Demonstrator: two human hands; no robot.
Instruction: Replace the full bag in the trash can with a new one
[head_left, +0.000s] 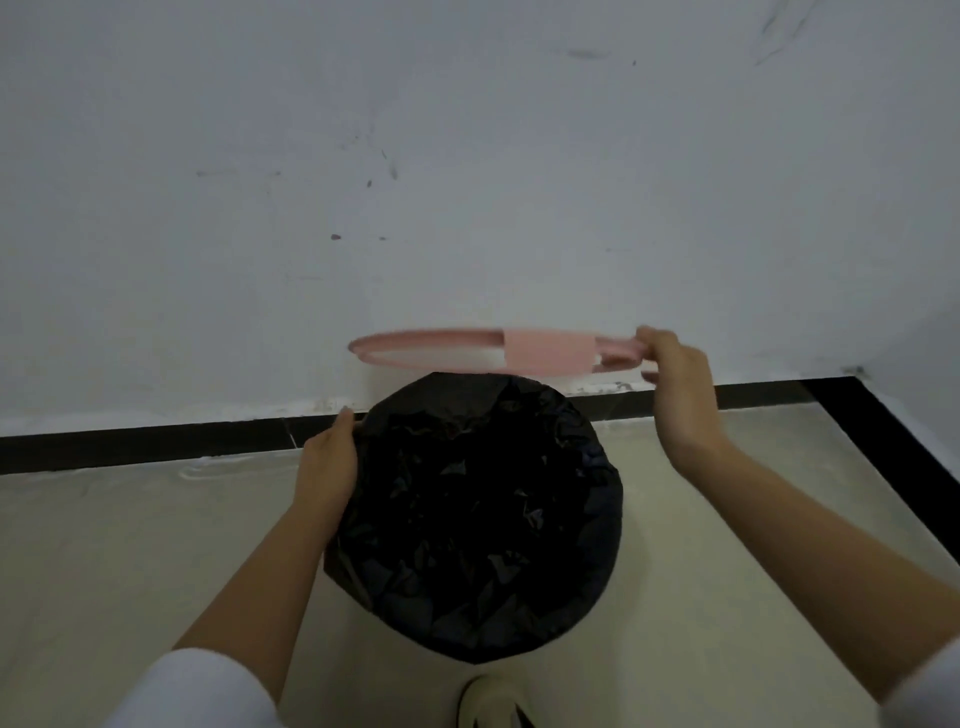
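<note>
A round trash can stands on the floor below me, wrapped all over in a crumpled black bag (472, 514) so that the can's own wall is hidden. My left hand (328, 460) presses flat against the bag's upper left side. My right hand (675, 384) holds a pink plastic ring (545, 349) by its right end, lifted level above the can's far rim and in front of the wall.
A white scuffed wall (467, 182) rises just behind the can, with a black baseboard (156, 441) along its foot. The pale floor (130, 545) stretches left and right. A shoe tip (488, 701) shows at the bottom edge, just in front of the can.
</note>
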